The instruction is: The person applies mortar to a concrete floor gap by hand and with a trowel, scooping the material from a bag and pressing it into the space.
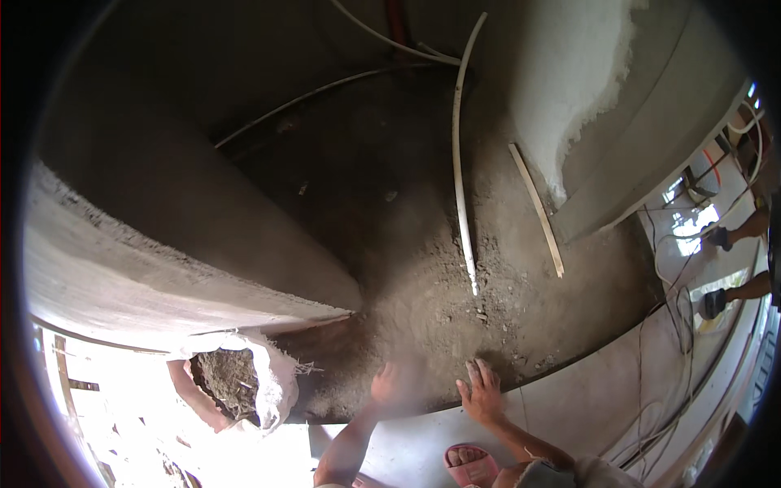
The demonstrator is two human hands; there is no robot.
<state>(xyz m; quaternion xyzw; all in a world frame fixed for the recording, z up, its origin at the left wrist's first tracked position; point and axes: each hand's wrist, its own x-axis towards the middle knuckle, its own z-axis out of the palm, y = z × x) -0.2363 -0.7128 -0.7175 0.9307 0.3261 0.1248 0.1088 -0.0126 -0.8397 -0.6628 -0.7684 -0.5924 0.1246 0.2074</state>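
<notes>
My left hand [386, 384] is low over the near edge of the dusty concrete floor [529, 317], with its fingers smeared by motion. A blurred grey-brown patch lies just right of it; whether it is dust or something held cannot be made out. My right hand [483, 392] rests at the same edge, fingers spread and dirtied at the tips, touching loose dirt and holding nothing visible. To the left of my hands stands a white woven sack [279, 382], its mouth open, with grey rubble [228, 381] inside.
A pale pipe [460, 163] and a thin wooden strip [537, 210] lie beyond my hands. Plastered walls [187, 285] rise left and right. White tiles [569, 392] border the near side. Cables [675, 350] run at right, near another person's feet [713, 304]. My foot wears a pink slipper [482, 472].
</notes>
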